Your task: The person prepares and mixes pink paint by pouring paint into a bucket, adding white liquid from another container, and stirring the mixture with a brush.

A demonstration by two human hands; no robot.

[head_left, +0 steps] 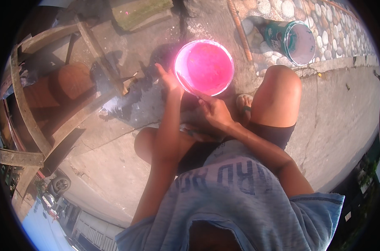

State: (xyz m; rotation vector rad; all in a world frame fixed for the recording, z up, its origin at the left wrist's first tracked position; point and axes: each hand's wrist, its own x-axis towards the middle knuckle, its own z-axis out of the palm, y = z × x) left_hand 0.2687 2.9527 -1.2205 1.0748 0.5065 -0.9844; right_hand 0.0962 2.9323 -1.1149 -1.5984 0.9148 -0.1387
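Note:
In front of my bent knees is a round bucket (210,69), its inside glaring bright pink under a pale rim. What fills it, if anything, is washed out by the glare. My left hand (170,80) lies against the bucket's left side, fingers stretched out and apart. At the near rim my right hand (215,109) is closed, its fingertips pinching the edge. A thin dark line runs along the rim beside those fingertips; I cannot tell what it is.
A green bucket (291,42) lies tipped on the pebble-set strip (323,25) at the far right. Wooden frame pieces (96,52) and a brown rounded object (58,88) occupy the left. A mossy block (142,12) sits at the back, and the concrete has a wet patch (127,102).

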